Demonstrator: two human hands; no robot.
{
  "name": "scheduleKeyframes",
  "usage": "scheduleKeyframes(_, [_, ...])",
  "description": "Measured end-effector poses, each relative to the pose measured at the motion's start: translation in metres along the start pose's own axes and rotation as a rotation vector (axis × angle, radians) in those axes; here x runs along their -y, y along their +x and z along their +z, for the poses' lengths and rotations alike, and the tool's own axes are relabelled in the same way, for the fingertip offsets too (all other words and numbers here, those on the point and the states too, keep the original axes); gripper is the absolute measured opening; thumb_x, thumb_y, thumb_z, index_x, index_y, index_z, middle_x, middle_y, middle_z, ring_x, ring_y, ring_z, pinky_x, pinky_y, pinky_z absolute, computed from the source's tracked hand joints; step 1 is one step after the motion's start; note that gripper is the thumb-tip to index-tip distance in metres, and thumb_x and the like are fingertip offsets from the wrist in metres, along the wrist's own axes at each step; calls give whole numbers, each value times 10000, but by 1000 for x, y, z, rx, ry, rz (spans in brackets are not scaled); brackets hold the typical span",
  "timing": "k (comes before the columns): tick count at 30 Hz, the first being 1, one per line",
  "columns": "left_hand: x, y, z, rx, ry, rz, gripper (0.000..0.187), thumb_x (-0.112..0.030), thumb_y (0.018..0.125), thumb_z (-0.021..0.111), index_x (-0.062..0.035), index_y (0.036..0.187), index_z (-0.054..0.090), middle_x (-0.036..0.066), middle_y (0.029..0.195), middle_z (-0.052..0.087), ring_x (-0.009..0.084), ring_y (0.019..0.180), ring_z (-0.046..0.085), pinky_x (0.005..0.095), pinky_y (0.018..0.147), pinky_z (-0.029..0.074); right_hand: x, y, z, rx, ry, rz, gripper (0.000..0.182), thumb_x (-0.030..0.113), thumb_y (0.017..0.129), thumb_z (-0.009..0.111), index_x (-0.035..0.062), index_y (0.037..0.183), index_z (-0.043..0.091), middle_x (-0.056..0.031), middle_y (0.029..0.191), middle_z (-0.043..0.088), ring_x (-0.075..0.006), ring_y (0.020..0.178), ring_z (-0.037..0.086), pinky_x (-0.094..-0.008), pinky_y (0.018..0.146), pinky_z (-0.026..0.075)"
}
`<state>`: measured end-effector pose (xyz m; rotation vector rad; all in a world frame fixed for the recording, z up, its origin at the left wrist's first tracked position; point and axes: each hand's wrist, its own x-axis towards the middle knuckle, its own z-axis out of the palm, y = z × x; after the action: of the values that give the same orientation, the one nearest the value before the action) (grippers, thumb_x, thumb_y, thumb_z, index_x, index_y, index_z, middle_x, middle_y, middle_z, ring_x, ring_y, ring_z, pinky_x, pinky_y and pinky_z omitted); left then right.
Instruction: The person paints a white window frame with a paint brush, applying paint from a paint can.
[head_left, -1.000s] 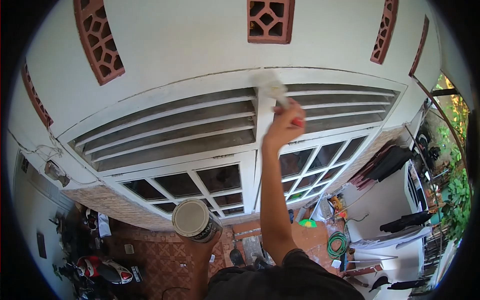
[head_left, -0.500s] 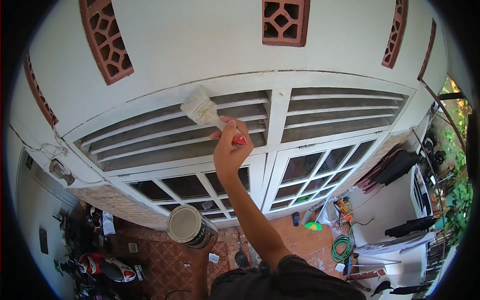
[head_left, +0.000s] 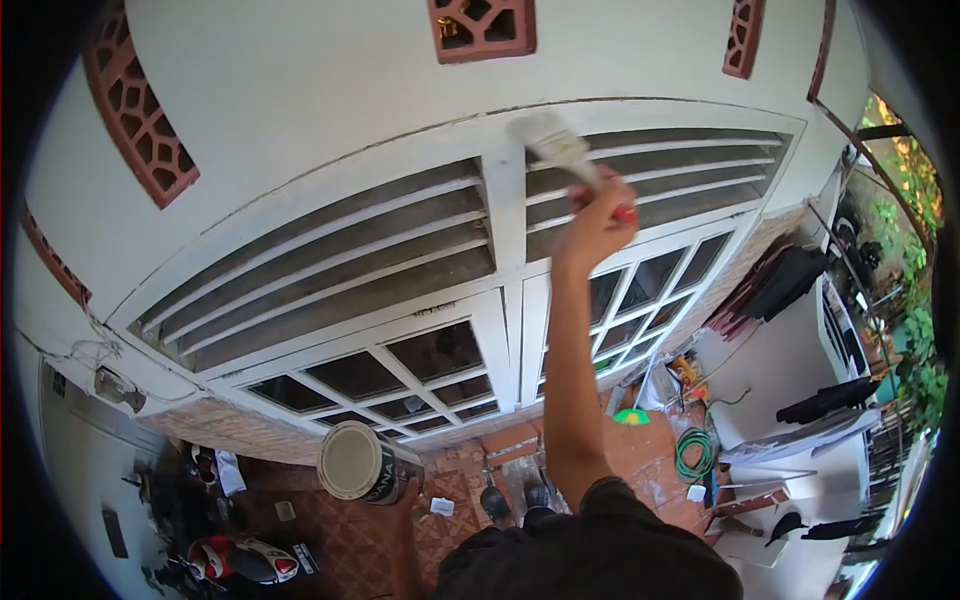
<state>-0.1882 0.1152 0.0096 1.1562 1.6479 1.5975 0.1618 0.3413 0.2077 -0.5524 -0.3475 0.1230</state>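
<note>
My right hand (head_left: 598, 222), raised at arm's length, is closed round the handle of a paintbrush (head_left: 562, 146). The wide, pale bristles lie over the upper rail of the white wooden window frame (head_left: 508, 215), near the top of its centre post, and are smeared by motion. A bit of red shows at the handle's end. Lower down, my left hand (head_left: 402, 508) grips a paint can (head_left: 350, 462) from its side and underneath. Pale paint colours the can's round top, and a dark label with light letters wraps its side.
Slatted louvres (head_left: 340, 265) fill the upper frame, above glass panes (head_left: 435, 350). Terracotta vent blocks (head_left: 485, 28) sit in the white wall. Far below on the tiled floor are a motorbike (head_left: 245, 560) and a coiled green hose (head_left: 694, 453). Dark clothes (head_left: 765, 285) hang at right.
My right hand has carried the brush rightward along the top rail, from over the left louvres to past the centre post. The view has shifted too; the can stays in my left hand.
</note>
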Motion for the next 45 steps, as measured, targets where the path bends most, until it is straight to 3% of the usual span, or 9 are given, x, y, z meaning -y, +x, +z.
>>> scheduleKeyframes(5, [7, -13, 12, 73, 204, 129, 1122, -74, 550, 915, -9, 1435, 229, 169, 1364, 398, 266, 1211, 480, 370, 1008, 444, 8, 93, -42, -253, -181, -241, 311, 229, 1007, 485, -47, 954, 619, -85, 699, 622, -133, 611, 592, -251, 574, 479])
scheduleKeyframes(10, [-29, -24, 46, 195, 88, 64, 1110, -121, 549, 932, 4, 1412, 247, 172, 1336, 413, 268, 1176, 499, 373, 981, 454, -3, 74, -33, -153, -155, -307, 312, 237, 1009, 494, -43, 974, 626, -93, 848, 625, -132, 645, 585, -243, 594, 497])
scheduleKeyframes(12, [-38, -30, 62, 192, 8, 73, 1095, -138, 546, 939, 12, 1400, 271, 174, 1330, 414, 270, 1173, 499, 375, 976, 453, -9, 36, -27, -22, -299, -245, 318, 235, 1016, 482, -39, 972, 640, -98, 856, 634, -128, 617, 599, -240, 589, 504])
scheduleKeyframes(14, [-56, -39, 77, 172, -84, 55, 1077, -155, 542, 946, 20, 1385, 298, 176, 1324, 413, 270, 1179, 491, 380, 978, 445, 0, -2, -23, 147, -312, -146, 292, 225, 1011, 493, -20, 969, 647, -64, 691, 626, -92, 566, 580, -218, 533, 431])
scheduleKeyframes(16, [-45, -42, 81, 187, -47, 84, 1067, -159, 536, 950, 23, 1374, 315, 174, 1320, 411, 269, 1195, 478, 388, 997, 428, 18, -28, -20, 251, -104, 120, 280, 219, 1007, 498, -16, 962, 643, -37, 595, 595, -82, 549, 564, -195, 527, 392])
scheduleKeyframes(18, [-42, -43, 83, 219, -19, 91, 1067, -162, 532, 952, 25, 1371, 319, 173, 1318, 408, 268, 1211, 465, 396, 1019, 410, 24, -25, -23, 295, -67, 168, 278, 216, 1003, 506, -24, 964, 642, -41, 642, 611, -88, 562, 579, -203, 525, 407])
scheduleKeyframes(27, [-57, -64, 85, 236, -48, 98, 1003, -147, 536, 948, 31, 1339, 373, 169, 1261, 469, 265, 1137, 523, 390, 980, 451, 11, 187, -84, -229, -101, -353, 276, 191, 970, 499, -52, 943, 626, -80, 717, 627, -126, 589, 579, -236, 559, 457])
scheduleKeyframes(32, [-48, -67, 80, 173, 195, 177, 959, -120, 550, 939, 31, 1326, 397, 166, 1251, 503, 254, 1099, 559, 356, 946, 483, 25, 171, -98, -262, -189, -305, 298, 220, 979, 474, -32, 966, 634, -63, 651, 595, -119, 579, 552, -251, 558, 406])
scheduleKeyframes(45, [-56, -73, 86, 156, 24, 76, 966, -84, 546, 937, 26, 1341, 398, 154, 1266, 504, 232, 1123, 540, 337, 959, 472, -49, 66, -93, -84, -252, -104, 322, 255, 1014, 483, -18, 984, 650, -49, 644, 602, -97, 571, 538, -228, 550, 383])
